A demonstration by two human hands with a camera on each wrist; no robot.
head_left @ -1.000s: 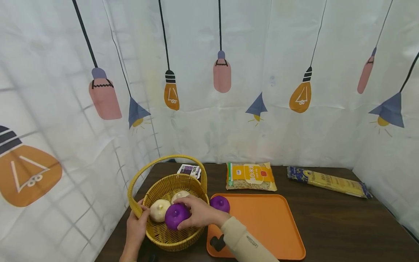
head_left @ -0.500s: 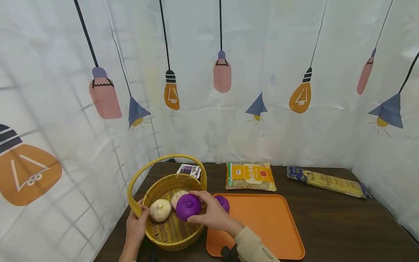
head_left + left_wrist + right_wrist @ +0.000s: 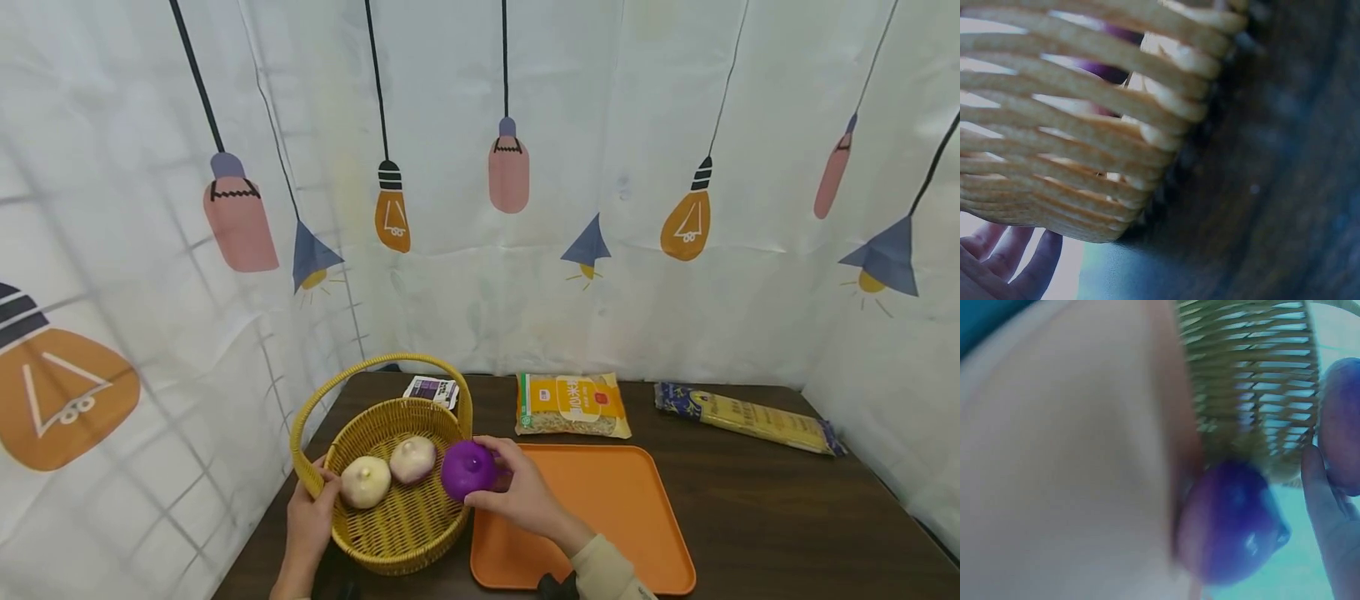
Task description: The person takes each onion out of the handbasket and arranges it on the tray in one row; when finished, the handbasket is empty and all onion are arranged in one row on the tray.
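Grips basket at left side in curled left hand, presumably for steadiness; pinches purple bulb at right side in wide-curved right hand.

Soft even light, 2 blurry wrist views

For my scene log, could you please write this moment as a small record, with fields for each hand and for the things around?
left hand: grips the basket on its left side
right hand: holds a purple bulb at the basket's right edge
in basket: two pale bulbs
second purple bulb: near the basket, in the right wrist view
right of basket: orange tray
behind tray: yellow bag
far right: long packet
behind basket: small pack
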